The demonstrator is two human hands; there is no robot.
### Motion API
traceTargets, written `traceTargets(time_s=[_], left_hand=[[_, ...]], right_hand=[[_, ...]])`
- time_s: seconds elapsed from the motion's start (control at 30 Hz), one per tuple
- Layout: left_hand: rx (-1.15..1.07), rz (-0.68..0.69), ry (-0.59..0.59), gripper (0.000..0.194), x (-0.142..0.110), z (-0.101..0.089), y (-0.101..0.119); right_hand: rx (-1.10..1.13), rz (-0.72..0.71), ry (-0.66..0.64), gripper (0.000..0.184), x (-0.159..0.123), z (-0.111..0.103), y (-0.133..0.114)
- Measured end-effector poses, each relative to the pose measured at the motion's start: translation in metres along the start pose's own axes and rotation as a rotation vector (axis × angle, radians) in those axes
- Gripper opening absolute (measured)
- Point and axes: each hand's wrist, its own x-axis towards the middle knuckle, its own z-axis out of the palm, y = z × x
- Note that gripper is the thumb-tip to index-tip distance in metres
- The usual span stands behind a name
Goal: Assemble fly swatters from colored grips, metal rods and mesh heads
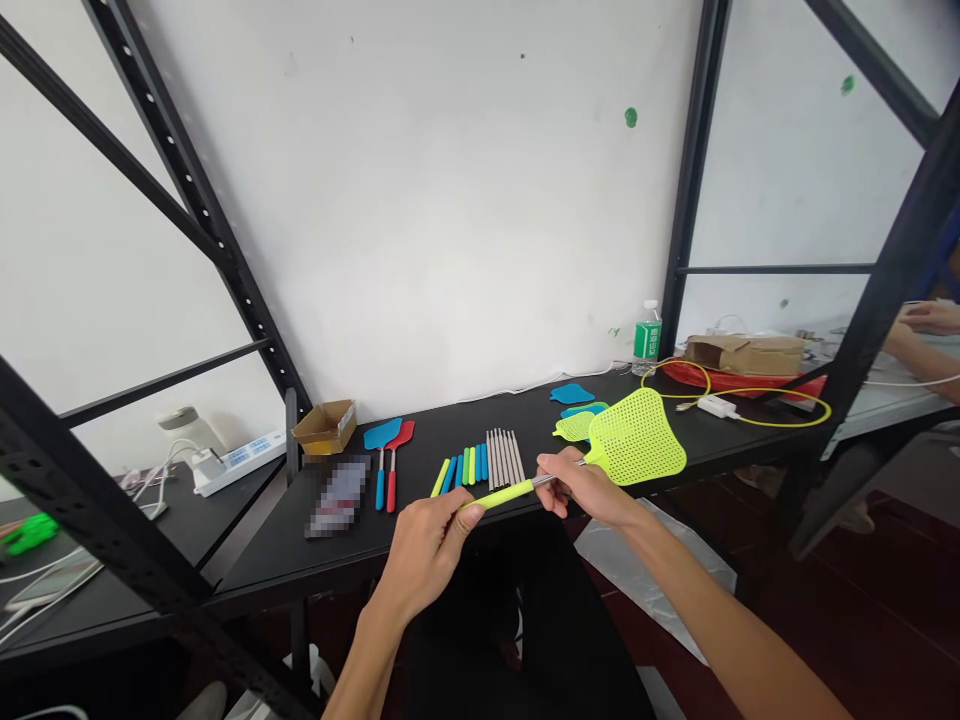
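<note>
Two swatters (383,433), one blue and one red, lie whole side by side toward the left of the black bench (352,552). A third, the yellow-green swatter (628,452), is in my grip just over the front edge: my left hand (426,540) is closed round its handle (507,495), and my right hand (583,488) is clamped on the bare shaft (542,480) near the head (642,430). It looks joined from end to end, though I can't tell how firmly the parts sit. The rest lies in pieces — a row of loose handles (471,466) in blue and yellow-green, slim grey rods (505,458) just beside them, and a few loose heads (572,394) farther back, some overlapping — so I'd judge that more is apart than put together. The part at my right is a broad, flat paddle with rounded corners, punched all over with small holes, and I take it for thin, bendy plastic. My left thumb rests along a smooth, round tube; the shaft shines like metal, while the rods look duller.
</note>
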Motion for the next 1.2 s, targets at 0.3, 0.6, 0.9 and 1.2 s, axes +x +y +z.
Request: traceTargets(time_s=[0.3,0.6,0.9,1.2], left_hand=[[-0.332,-0.094,-0.095,0.049,0.000,0.005,-0.003],[-0.827,-0.251,-0.280,0.055,0.002,0.003,-0.006],[-0.944,-0.433,-0.234,0.056,0.005,0.002,-0.001],[-0.519,-0.083,0.105,0.028,0.000,-0.008,0.004]], right_hand=[[-0.146,-0.114,-0.078,0.059,-0.007,-0.003,-0.018],[-0.146,-0.236,-0.126,0.052,-0.016,0.002,-0.032],[-0.243,-0.316,-0.101,0.047,-0.020,0.003,-0.034],[0.068,-0.246,0.082,0.054,-0.002,0.002,-0.015]])
